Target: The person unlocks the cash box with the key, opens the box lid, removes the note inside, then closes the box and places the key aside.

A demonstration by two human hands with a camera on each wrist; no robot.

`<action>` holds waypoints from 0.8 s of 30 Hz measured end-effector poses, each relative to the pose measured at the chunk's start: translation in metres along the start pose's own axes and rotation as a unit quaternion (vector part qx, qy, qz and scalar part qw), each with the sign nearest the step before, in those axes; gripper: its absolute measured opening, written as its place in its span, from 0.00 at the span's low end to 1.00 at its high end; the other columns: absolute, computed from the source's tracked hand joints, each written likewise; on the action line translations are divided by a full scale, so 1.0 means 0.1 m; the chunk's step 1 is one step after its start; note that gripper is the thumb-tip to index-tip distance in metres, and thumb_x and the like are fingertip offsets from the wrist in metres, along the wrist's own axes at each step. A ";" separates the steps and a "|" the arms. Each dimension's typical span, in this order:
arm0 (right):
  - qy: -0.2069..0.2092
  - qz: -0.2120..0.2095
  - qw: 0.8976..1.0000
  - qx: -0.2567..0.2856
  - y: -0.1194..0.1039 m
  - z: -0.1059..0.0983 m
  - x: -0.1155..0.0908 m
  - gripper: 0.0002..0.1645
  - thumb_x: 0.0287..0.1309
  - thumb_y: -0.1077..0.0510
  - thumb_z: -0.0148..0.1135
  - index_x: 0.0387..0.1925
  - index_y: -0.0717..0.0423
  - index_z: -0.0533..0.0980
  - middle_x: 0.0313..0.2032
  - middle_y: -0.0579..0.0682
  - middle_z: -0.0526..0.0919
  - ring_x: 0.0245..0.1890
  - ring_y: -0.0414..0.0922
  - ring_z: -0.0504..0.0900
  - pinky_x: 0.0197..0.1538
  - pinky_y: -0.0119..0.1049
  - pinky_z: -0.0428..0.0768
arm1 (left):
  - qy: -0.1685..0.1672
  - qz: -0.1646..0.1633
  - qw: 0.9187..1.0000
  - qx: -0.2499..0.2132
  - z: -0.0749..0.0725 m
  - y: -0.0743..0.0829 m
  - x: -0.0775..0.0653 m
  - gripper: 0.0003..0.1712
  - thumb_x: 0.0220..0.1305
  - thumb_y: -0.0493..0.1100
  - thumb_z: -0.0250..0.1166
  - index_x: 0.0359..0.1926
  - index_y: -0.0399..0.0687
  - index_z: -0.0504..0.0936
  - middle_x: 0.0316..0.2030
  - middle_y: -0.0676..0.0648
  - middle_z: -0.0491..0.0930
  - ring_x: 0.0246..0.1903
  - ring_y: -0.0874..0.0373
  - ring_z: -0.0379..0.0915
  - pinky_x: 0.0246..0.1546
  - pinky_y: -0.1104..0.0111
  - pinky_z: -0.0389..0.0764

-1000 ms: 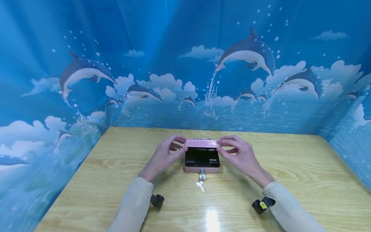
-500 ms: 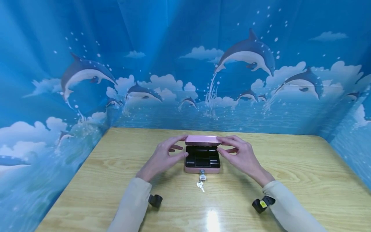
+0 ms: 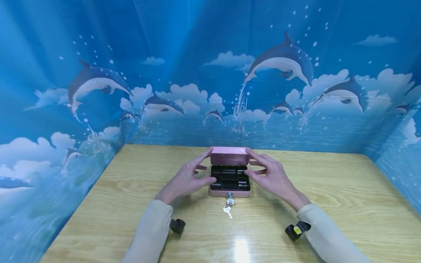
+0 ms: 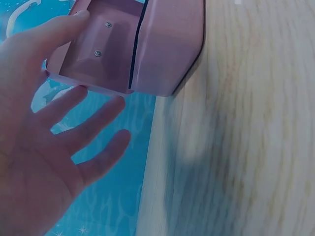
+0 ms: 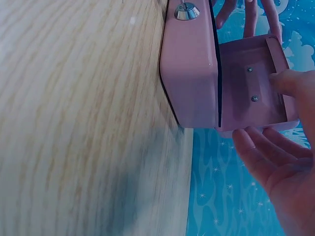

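Note:
A small pink cash box (image 3: 218,193) sits on the table with its lid (image 3: 230,157) tilted up and back. Inside it is a black tray (image 3: 229,176) divided into compartments. My left hand (image 3: 187,180) has its index fingertip at the lid's upper left corner, its thumb over the tray's left edge. Mirroring it, my right hand (image 3: 271,177) touches the lid's upper right corner, thumb at the tray's right side. Fingers on both hands are fairly straight and spread. Keys (image 3: 227,210) dangle from the front lock (image 5: 187,11).
The box stands on a wood-grain table (image 3: 131,190). Behind and beside the table hangs a blue curtain (image 3: 184,124) printed with dolphins. A black wrist camera (image 3: 177,226) is strapped by the left sleeve, another camera (image 3: 292,232) by the right.
The lid has swung upward and back from half raised to about upright, showing more of the tray. Both index fingers rose with it while the thumbs stayed low, so the hands spread wider.

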State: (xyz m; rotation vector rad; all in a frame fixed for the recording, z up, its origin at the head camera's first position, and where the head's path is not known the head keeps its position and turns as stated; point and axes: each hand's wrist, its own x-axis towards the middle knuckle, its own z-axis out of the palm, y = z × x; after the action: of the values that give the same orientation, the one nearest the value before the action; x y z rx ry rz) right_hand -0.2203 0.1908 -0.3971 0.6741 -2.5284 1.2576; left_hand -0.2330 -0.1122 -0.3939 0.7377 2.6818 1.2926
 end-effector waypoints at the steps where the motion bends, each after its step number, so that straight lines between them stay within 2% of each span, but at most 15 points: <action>1: -0.004 0.004 1.000 -0.003 0.00 0.00 0.01 0.44 0.61 0.61 0.71 0.76 0.45 0.65 0.64 0.62 0.78 0.55 0.61 0.85 0.47 0.35 0.89 | -0.002 -0.005 1.000 -0.001 0.00 0.00 0.01 0.57 0.61 0.55 0.74 0.77 0.90 0.44 0.79 0.57 0.56 0.63 0.46 0.78 0.64 0.46 0.77; 5: -0.019 0.024 1.000 -0.005 -0.02 0.00 0.02 0.48 0.61 0.61 0.72 0.78 0.43 0.60 0.69 0.63 0.73 0.58 0.61 0.84 0.48 0.38 0.89 | -0.010 -0.025 1.000 -0.006 0.02 0.01 0.04 0.61 0.60 0.54 0.75 0.75 0.94 0.39 0.80 0.56 0.53 0.64 0.45 0.76 0.64 0.44 0.77; 10: -0.039 0.053 0.998 -0.017 -0.03 0.02 0.04 0.53 0.62 0.58 0.71 0.81 0.41 0.53 0.71 0.63 0.70 0.61 0.62 0.81 0.50 0.42 0.88 | -0.015 -0.045 0.999 -0.016 0.04 0.01 0.07 0.62 0.60 0.54 0.75 0.74 0.97 0.36 0.81 0.57 0.52 0.65 0.45 0.76 0.64 0.44 0.78; 14: -0.052 0.066 0.996 -0.027 -0.01 0.03 0.05 0.56 0.63 0.54 0.71 0.82 0.37 0.47 0.72 0.64 0.68 0.63 0.64 0.79 0.53 0.47 0.88 | -0.013 -0.047 0.999 -0.017 0.05 -0.01 0.10 0.62 0.61 0.54 0.75 0.74 0.97 0.34 0.80 0.58 0.53 0.64 0.46 0.76 0.63 0.45 0.78; 19: -0.057 0.067 0.996 -0.035 0.00 0.04 0.05 0.57 0.64 0.52 0.70 0.82 0.33 0.44 0.73 0.65 0.67 0.64 0.65 0.78 0.54 0.49 0.87 | -0.017 -0.048 0.999 -0.015 0.06 -0.03 0.12 0.63 0.62 0.55 0.74 0.73 0.98 0.32 0.80 0.59 0.53 0.64 0.47 0.77 0.63 0.48 0.79; 24: -0.026 0.032 0.998 -0.053 -0.01 0.05 0.02 0.53 0.65 0.54 0.69 0.82 0.39 0.49 0.73 0.62 0.68 0.65 0.63 0.76 0.53 0.50 0.87 | -0.018 -0.052 0.998 -0.018 0.06 -0.03 0.11 0.63 0.61 0.55 0.74 0.73 0.99 0.32 0.80 0.53 0.55 0.63 0.46 0.78 0.63 0.47 0.80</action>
State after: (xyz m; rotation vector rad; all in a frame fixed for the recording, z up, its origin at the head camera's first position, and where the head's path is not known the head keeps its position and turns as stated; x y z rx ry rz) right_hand -0.2214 0.1861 -0.3989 0.6140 -2.6564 1.1300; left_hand -0.2425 -0.1045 -0.3985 0.6039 2.6233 1.2864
